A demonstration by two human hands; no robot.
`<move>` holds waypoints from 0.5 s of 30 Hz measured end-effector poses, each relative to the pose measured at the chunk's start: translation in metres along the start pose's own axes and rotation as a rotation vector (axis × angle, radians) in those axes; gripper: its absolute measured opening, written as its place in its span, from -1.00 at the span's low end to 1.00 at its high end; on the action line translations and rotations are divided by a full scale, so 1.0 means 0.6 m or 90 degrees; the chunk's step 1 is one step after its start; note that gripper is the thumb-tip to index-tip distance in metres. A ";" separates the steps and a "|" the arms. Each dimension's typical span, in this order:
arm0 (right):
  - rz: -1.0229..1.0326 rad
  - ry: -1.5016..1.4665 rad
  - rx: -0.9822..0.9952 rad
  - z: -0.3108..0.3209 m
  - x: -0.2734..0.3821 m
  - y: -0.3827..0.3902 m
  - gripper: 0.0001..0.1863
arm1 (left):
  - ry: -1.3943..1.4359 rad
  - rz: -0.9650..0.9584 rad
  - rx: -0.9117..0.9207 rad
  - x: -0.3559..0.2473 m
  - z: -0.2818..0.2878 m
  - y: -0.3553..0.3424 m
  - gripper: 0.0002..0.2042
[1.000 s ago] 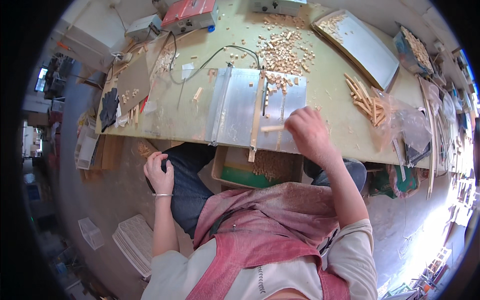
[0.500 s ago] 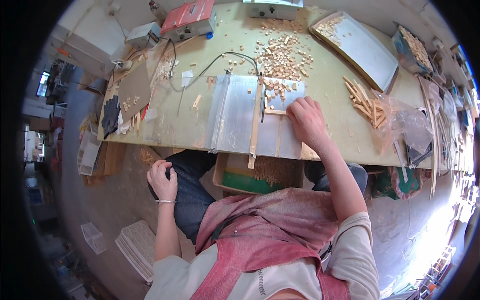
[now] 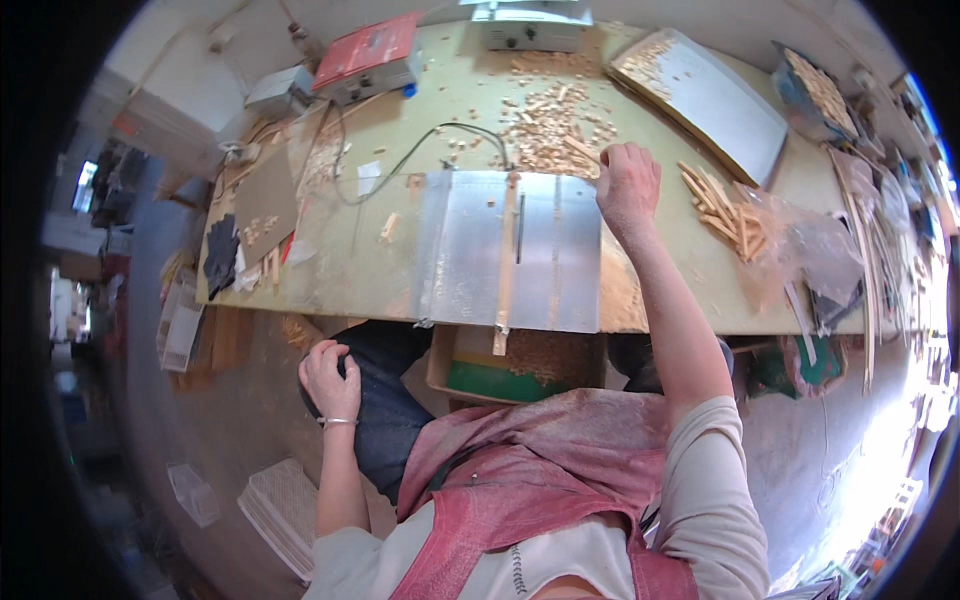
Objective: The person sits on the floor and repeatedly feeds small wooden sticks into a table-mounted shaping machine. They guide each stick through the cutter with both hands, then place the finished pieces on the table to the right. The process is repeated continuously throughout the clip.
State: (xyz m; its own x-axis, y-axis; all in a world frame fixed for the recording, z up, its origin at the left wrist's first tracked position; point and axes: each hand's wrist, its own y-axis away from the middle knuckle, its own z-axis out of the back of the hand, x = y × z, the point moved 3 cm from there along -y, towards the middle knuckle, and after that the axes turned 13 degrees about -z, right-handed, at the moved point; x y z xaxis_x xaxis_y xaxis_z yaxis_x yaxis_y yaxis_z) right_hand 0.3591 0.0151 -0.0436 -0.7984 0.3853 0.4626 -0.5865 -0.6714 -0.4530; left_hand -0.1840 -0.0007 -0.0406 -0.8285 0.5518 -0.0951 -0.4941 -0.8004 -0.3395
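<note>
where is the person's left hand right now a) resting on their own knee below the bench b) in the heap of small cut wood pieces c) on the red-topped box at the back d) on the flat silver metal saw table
a: the left hand lies on the dark-trousered knee below the bench edge, while the right hand reaches the heap of small cut wood pieces.

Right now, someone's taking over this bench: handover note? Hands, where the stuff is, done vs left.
Right hand: stretched out to the near edge of the offcut pile, just past the far right corner of the saw table; what it grips, if anything, can't be seen.
Left hand: off the bench, resting on the knee.
Wood strip lies along the saw table, overhanging its near edge. Longer sticks lie right of the hand.
Done: many small pieces already cut and piled.
Left: sticks to the right remain uncut.
</note>
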 end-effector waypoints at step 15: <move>-0.317 -0.052 -0.094 0.042 -0.274 0.026 -0.41 | -0.028 -0.020 0.064 -0.013 -0.011 0.000 -0.86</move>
State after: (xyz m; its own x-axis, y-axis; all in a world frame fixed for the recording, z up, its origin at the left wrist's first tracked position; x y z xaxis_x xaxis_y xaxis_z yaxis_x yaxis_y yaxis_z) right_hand 0.4846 -0.0744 -0.1073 -0.4080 0.5811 0.7042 -0.9100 -0.3210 -0.2624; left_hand -0.1756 -0.0033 -0.0459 -0.8222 0.5675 -0.0435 -0.5417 -0.8038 -0.2460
